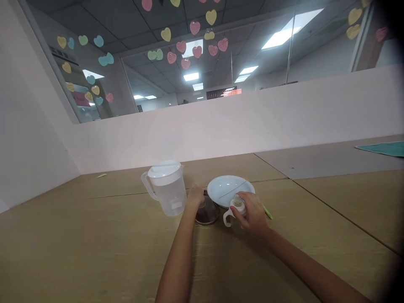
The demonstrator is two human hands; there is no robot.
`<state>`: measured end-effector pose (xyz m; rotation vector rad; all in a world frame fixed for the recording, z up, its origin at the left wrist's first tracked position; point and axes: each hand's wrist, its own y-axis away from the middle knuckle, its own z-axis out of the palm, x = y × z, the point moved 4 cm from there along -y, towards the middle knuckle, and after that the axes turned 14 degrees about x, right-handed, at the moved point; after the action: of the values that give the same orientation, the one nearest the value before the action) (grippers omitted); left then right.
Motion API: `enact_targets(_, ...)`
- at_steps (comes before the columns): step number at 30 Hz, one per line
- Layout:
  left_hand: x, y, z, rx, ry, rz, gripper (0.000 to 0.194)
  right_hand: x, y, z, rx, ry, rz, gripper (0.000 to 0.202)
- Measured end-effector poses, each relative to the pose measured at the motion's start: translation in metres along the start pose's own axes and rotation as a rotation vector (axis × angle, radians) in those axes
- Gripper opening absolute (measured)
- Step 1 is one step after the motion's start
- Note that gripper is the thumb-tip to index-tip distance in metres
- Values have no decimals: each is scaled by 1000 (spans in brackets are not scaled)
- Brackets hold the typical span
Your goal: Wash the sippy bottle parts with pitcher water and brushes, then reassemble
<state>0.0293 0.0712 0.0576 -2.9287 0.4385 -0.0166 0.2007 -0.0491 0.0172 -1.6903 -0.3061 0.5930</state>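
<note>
My left hand [196,196] is curled at the upper left side of a dark, shiny, round-based vessel [208,214]; its fingertips are mostly hidden. Between the thumb and fingers of my right hand [253,211] is a small white handled container [227,218] with a round top, its hooked handle pointing left. That container is in front of the near rim of a white bowl [225,182]. Left of my left hand stands a clear plastic pitcher [172,195] with a white lid and a handle on its left.
A thin green object [268,211] lies partly behind my right hand. A small flat stick [101,175] is at the far left of the wooden table [94,244]. Teal cloth [383,148] lies far right. A pale wall [205,130] with windows above closes the back.
</note>
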Motion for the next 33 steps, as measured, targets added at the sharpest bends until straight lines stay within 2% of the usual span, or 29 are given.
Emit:
enact_targets(3, 3, 7, -21, -20, 9, -19, 34, 2, 5, 4, -26, 2, 22, 35)
enact_targets(6, 14, 25, -57, 78, 45, 2, 45, 1, 7, 7, -56, 78, 80, 41)
enact_targets(7, 20, 33, -71, 142, 77, 36, 49, 0, 6, 7, -67, 97, 94, 43)
enact_targets(9, 38, 52, -98, 315, 270, 197, 52, -3, 4, 8, -75, 125, 102, 47)
enact_targets(11, 57, 69, -112, 298, 434, 369, 50, -6, 2, 8, -77, 136, 96, 50)
enact_targets(13, 72, 79, -113, 228, 494, 464, 49, -6, 2, 9, -75, 142, 84, 52)
enact_targets(15, 82, 82, -107, 166, 494, 508, 49, -6, 4, 10, -61, 141, 60, 54)
enact_targets(18, 90, 79, -98, 145, 478, 551, 46, -5, 9, 11, -41, 145, 43, 54)
enact_targets(21, 93, 76, -94, 160, 469, 574, 43, -4, 11, 11, -21, 142, 45, 55)
enact_targets(28, 96, 73, -88, 103, 422, 594, 42, -8, 9, 9, 7, 117, -38, 65)
enact_targets(33, 96, 68, -88, 99, 453, 611, 44, -6, 10, 7, 59, 58, 11, 66)
